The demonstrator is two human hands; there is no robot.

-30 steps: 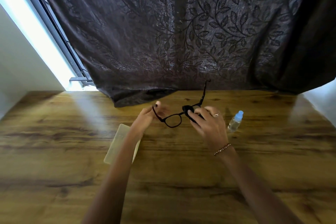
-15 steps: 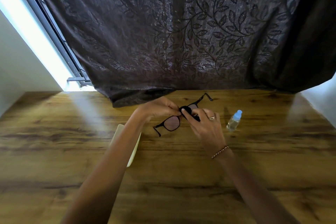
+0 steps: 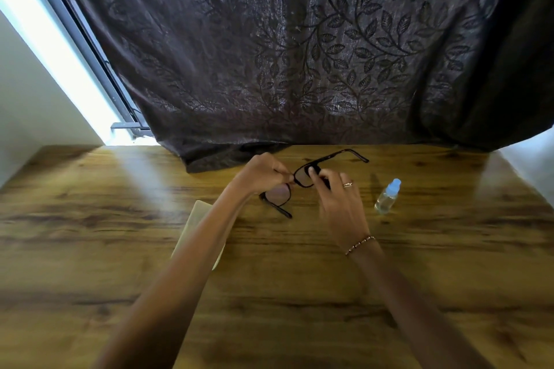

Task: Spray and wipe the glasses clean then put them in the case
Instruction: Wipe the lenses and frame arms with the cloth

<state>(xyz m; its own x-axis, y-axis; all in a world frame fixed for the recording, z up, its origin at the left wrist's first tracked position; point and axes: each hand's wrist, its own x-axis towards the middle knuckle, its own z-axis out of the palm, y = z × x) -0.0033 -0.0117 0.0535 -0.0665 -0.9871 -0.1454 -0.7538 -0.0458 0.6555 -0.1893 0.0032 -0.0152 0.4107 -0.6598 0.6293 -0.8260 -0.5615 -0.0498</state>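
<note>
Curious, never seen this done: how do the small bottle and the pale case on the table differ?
The spray bottle is clear with a blue cap; the case is pale and opaque. The bottle stands upright; the case lies flat. The bottle stands unobstructed right of the right hand; the left forearm partly hides the case. Both rest on the wooden table.

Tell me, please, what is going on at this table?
A person is cleaning black glasses above the wooden table. The left hand pinches the frame near the bridge, while the right hand holds what looks like a dark cloth against one lens. The spray bottle stands to the right; the pale case lies under the left forearm.
</note>
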